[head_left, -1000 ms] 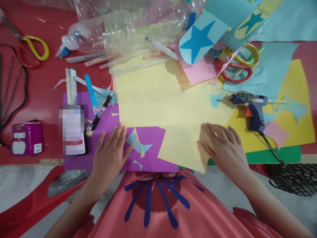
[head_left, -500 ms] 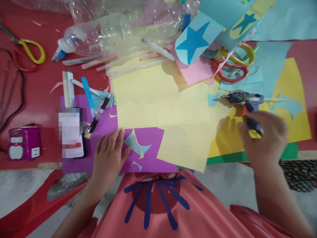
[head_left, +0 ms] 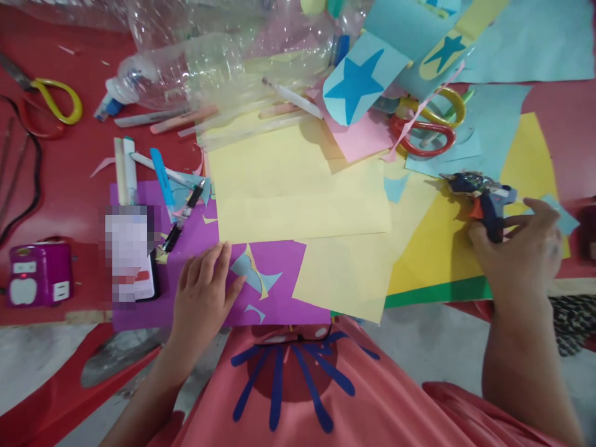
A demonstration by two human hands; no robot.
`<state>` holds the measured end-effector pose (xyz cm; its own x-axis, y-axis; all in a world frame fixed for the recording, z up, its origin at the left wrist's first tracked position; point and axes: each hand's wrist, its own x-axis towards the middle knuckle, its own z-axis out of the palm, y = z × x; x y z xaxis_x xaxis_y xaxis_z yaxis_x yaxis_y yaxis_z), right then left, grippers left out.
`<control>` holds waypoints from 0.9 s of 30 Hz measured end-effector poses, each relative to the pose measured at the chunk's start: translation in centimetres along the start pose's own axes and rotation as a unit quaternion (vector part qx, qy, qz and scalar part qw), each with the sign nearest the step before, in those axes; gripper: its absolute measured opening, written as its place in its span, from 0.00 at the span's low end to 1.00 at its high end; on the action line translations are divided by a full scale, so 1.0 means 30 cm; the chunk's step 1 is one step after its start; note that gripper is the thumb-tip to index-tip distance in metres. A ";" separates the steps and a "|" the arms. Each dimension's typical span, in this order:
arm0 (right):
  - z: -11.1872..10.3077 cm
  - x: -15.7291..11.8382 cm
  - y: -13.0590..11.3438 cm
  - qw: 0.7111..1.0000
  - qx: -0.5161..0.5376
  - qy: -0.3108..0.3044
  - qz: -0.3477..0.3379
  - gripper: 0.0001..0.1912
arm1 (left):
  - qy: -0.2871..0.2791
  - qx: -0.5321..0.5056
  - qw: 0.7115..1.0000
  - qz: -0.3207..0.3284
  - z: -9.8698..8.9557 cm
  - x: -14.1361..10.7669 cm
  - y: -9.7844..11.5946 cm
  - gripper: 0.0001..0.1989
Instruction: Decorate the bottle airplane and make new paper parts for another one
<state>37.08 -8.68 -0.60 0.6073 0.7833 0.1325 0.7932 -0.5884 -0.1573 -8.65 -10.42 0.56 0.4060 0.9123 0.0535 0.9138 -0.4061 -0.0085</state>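
My right hand (head_left: 524, 248) has its thumb and fingers around the lower handle of a dark blue hot glue gun (head_left: 491, 202). The gun has an orange trigger, and its nozzle points left above yellow paper (head_left: 433, 261). My left hand (head_left: 202, 282) lies flat and open on purple paper (head_left: 279, 254), holding nothing. Beside its thumb are light blue paper scraps (head_left: 244, 267). Pale yellow sheets (head_left: 298, 192) spread between the two hands.
Clear plastic bottles (head_left: 195, 68) lie along the back. Red-and-yellow-handled scissors (head_left: 423, 138) rest near a light blue paper piece with a blue star (head_left: 356, 87). A phone (head_left: 133, 254), a black pen (head_left: 184, 214) and a purple extension socket (head_left: 40, 273) are on the left.
My right hand has moved right with the glue gun, which has shifted and turned slightly. My left hand stays in place on the purple paper.
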 end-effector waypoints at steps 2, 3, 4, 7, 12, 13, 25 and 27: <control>-0.015 -0.028 -0.021 0.997 0.027 0.059 -0.053 0.36 | -0.001 -0.006 1.000 -0.007 0.002 0.000 -0.004 0.26; -0.026 -0.051 -0.041 0.991 0.065 0.078 -0.083 0.33 | -0.002 -0.008 1.000 -0.010 0.003 0.000 -0.006 0.26; -0.037 -0.077 -0.066 0.983 0.126 0.080 -0.109 0.28 | -0.005 -0.012 1.000 -0.014 0.004 -0.001 -0.008 0.26; -0.059 -0.156 -0.153 0.917 0.356 -0.115 -0.137 0.18 | -0.020 -0.021 0.999 -0.028 0.010 -0.004 -0.010 0.26; -0.031 -0.181 -0.245 0.771 0.515 -0.367 -0.079 0.21 | -0.012 -0.035 0.999 -0.040 0.018 -0.008 0.000 0.26; -0.024 -0.172 -0.254 0.764 0.521 -0.375 -0.066 0.22 | -0.010 -0.037 0.998 -0.040 0.019 -0.007 0.002 0.26; -0.035 -0.108 -0.268 0.713 0.557 -0.391 0.170 0.21 | 0.015 -0.091 0.993 -0.070 0.070 -0.022 0.011 0.27; -0.031 -0.112 -0.280 0.708 0.558 -0.401 0.161 0.19 | 0.029 -0.101 0.992 -0.071 0.084 -0.025 0.012 0.27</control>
<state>28.41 -6.56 1.18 0.1730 0.7702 -0.6139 -0.1823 -0.5875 -0.7884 -8.60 -11.13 -2.01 0.2670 0.9587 0.0982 0.9377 -0.2820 0.2032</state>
